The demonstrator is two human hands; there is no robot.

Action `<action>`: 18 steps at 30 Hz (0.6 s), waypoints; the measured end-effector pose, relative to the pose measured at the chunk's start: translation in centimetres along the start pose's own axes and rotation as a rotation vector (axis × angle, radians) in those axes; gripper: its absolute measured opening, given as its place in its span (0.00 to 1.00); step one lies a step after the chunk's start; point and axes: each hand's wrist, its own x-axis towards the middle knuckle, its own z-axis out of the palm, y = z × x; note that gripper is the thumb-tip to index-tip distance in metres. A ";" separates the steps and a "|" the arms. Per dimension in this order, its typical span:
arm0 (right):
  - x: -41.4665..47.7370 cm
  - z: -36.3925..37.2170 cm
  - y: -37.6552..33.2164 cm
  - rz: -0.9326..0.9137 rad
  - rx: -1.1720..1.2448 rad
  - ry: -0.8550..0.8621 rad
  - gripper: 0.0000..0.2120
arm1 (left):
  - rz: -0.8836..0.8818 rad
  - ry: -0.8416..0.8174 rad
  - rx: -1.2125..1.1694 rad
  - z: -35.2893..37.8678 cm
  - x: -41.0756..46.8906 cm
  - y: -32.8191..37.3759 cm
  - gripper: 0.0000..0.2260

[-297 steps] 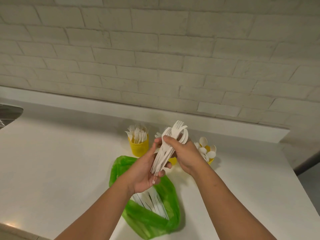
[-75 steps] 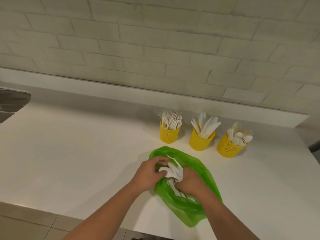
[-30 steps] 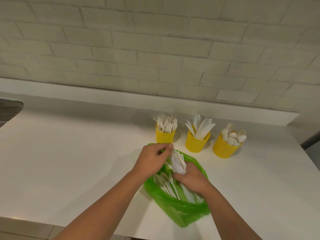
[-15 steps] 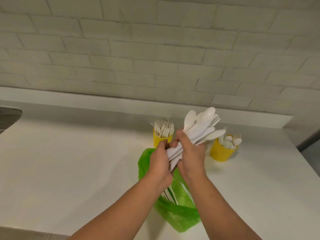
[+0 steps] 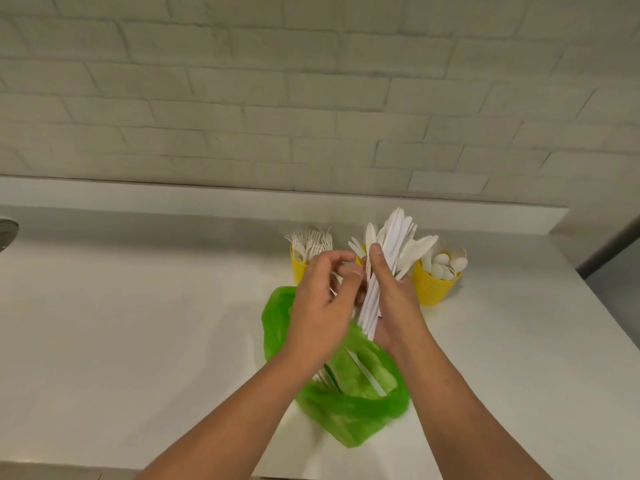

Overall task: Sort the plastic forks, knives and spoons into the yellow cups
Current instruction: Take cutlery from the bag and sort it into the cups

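Observation:
My right hand (image 5: pixel 394 303) grips an upright bundle of white plastic cutlery (image 5: pixel 391 258), mostly knives with a spoon at its left. My left hand (image 5: pixel 322 306) is beside the bundle with curled fingers pinching at its lower handles. Behind the hands stand three yellow cups: the left cup (image 5: pixel 298 268) holds forks, the right cup (image 5: pixel 433 285) holds spoons, and the middle cup (image 5: pixel 360 258) is mostly hidden by my hands. A green plastic bag (image 5: pixel 349 403) lies under my wrists with a few white pieces left inside.
The white counter (image 5: pixel 138 341) ends at a raised white ledge (image 5: pixel 173 199) below a white brick wall. A metal sink edge (image 5: pixel 7 230) shows at the far left. The counter's right edge drops off beside the spoon cup.
Both hands went from digging in the green bag to lifting a bundle of cutlery above it. Since half a second ago the bundle stands more upright and my left hand has shifted to its lower part.

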 end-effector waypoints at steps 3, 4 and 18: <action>-0.2 -1.6 -0.1 0.065 -0.016 -0.025 0.27 | -0.176 -0.187 0.066 1.6 1.3 0.4 0.12; -0.1 -2.0 -0.3 0.084 -0.054 0.004 0.26 | -0.200 -0.219 0.134 2.2 1.6 0.3 0.14; 1.1 -7.4 -1.1 0.176 -0.220 0.158 0.19 | -0.260 -0.156 0.478 11.0 0.8 -3.9 0.18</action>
